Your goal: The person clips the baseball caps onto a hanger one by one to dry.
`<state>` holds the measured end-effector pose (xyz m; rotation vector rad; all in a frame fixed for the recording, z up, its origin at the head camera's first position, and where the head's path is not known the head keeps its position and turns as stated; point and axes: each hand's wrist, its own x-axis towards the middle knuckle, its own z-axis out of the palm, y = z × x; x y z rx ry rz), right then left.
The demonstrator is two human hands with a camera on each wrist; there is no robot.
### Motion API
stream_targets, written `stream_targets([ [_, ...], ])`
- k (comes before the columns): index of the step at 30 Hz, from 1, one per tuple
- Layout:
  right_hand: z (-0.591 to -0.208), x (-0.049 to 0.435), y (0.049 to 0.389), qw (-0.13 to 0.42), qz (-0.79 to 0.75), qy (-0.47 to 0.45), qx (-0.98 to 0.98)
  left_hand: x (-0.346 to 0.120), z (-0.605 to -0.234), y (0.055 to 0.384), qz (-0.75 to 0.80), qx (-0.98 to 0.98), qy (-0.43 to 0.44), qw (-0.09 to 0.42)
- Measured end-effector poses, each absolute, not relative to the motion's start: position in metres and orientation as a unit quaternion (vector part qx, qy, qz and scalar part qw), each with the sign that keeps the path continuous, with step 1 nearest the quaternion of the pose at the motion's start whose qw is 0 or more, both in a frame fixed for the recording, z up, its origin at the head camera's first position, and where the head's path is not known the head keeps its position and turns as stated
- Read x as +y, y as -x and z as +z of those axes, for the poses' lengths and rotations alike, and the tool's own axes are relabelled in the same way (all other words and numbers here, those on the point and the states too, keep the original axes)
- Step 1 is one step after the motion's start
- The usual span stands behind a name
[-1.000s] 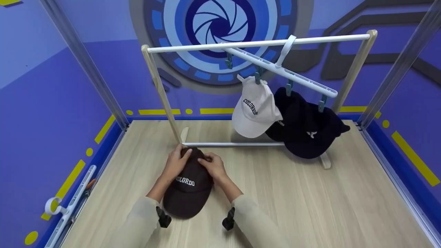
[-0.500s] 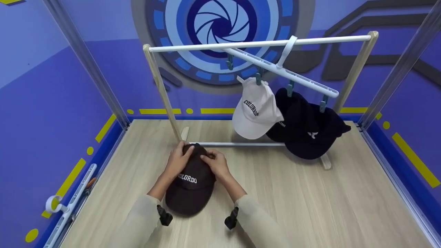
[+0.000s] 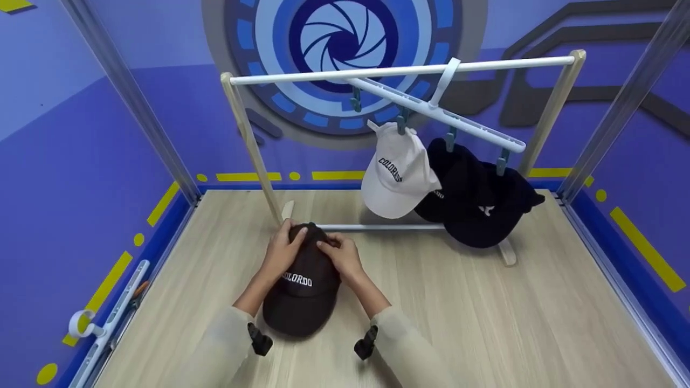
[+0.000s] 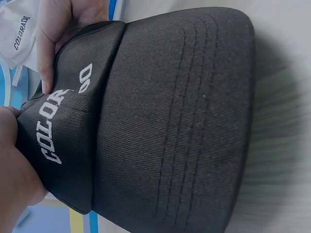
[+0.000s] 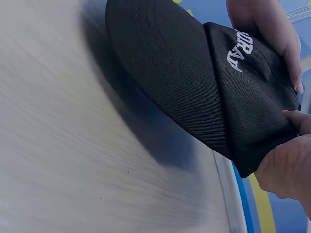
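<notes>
In the head view a dark brown baseball cap (image 3: pixel 302 310) with white lettering lies tilted between both hands, brim toward me. My left hand (image 3: pixel 281 252) grips the left side of its crown, thumb on top. Opposite it, my right hand (image 3: pixel 344 260) pinches the crown's right side. A fold breaks up the lettering on the cap (image 4: pixel 165 116) in the left wrist view. Under the brim of the cap (image 5: pixel 170 73), the right wrist view shows a shadow on the table. Fingers beneath the crown are mostly hidden.
Behind the hands stands a rack with a white rail (image 3: pixel 399 71). A white clip hanger (image 3: pixel 436 112) hangs from it, carrying a white cap (image 3: pixel 396 172) and black caps (image 3: pixel 480 210). Another hanger (image 3: pixel 110 323) lies along the table's left edge.
Both hands have shifted the brown cap slightly right and away from me. Their hold on the crown looks much the same. The hanging caps have not visibly moved.
</notes>
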<state>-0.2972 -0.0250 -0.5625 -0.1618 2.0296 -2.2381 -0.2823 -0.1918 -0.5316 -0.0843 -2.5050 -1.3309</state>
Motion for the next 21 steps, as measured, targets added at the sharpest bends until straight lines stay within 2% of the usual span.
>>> stream_targets([
  [21, -0.546, -0.017, 0.292, 0.044, -0.755, 0.062, 0.651, -0.187, -0.520, 0.284, -0.474, -0.863, 0.052, 0.168],
])
